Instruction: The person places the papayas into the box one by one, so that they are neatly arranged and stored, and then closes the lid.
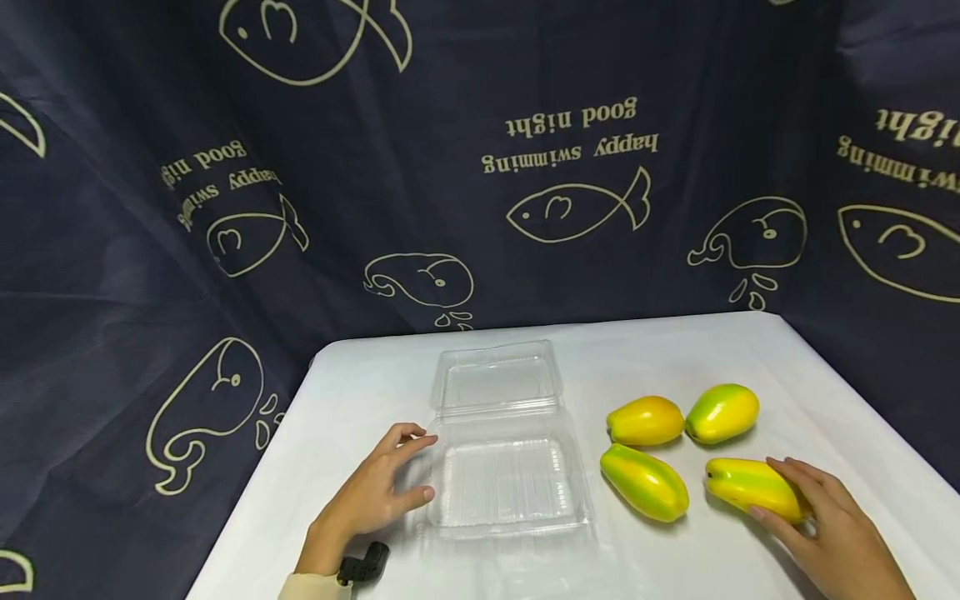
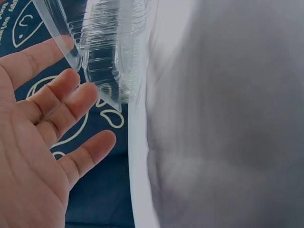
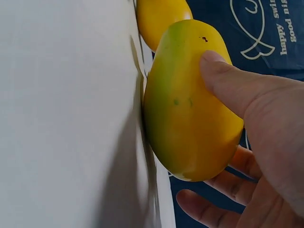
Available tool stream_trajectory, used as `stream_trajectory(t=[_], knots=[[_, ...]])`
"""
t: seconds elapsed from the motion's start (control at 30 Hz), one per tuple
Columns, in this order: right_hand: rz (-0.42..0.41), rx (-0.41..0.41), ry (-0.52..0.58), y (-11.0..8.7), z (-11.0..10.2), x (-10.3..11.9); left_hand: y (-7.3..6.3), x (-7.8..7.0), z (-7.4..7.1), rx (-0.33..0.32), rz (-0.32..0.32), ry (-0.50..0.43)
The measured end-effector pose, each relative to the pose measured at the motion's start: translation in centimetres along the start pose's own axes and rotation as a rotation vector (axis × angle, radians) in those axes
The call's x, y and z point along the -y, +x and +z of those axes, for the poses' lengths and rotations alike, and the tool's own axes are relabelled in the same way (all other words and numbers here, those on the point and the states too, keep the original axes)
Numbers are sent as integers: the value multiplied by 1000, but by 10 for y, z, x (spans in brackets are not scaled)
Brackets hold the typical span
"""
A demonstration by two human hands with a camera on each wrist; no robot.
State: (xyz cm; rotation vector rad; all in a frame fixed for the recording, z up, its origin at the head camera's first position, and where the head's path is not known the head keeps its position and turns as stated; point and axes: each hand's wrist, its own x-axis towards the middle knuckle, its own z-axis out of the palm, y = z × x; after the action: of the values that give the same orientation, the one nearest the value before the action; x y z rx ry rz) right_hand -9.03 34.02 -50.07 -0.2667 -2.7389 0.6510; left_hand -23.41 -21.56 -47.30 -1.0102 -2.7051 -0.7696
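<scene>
My right hand point(image 1: 836, 533) grips the rear end of a yellow-green papaya point(image 1: 753, 485) on the white table. In the right wrist view the thumb lies along one side of this fruit, with fingers curled round the other. At the left edge of a clear plastic clamshell box point(image 1: 510, 527), my left hand point(image 1: 367, 493) has its fingers relaxed and spread. The fingertips come right up to the rim. Its lid point(image 1: 498, 379) is hinged back, away from me. The left wrist view shows the palm with no object in it.
Three more papayas lie between the box and the right hand: one front left point(image 1: 645, 483), one behind it point(image 1: 647, 421), one back right point(image 1: 722, 413). The white-covered table point(image 1: 337, 392) ends at a dark curtain point(image 1: 450, 208) with fish drawings.
</scene>
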Motion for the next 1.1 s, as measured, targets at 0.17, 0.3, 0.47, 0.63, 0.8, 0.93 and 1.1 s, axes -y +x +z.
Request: stream_trajectory(t=[0.17, 0.3, 0.47, 0.63, 0.8, 0.93, 1.1], knots=[[-14, -18, -3, -2, 0, -2, 2, -1, 1, 1, -9, -12], [10, -25, -4, -2, 0, -3, 1, -1, 1, 2, -16, -17], [64, -10, -5, -2, 2, -2, 1, -1, 2, -6, 1, -1], [123, 17, -21, -1, 3, -2, 2, 1, 2, 12, -12, -45], [171, 19, -25, -3, 3, -2, 5, 3, 2, 27, -5, -79], [195, -7, -23, -6, 0, 5, 5, 5, 2, 25, 14, -78], [162, -72, 5, -7, -5, 26, 1, 7, 0, 33, -7, -87]])
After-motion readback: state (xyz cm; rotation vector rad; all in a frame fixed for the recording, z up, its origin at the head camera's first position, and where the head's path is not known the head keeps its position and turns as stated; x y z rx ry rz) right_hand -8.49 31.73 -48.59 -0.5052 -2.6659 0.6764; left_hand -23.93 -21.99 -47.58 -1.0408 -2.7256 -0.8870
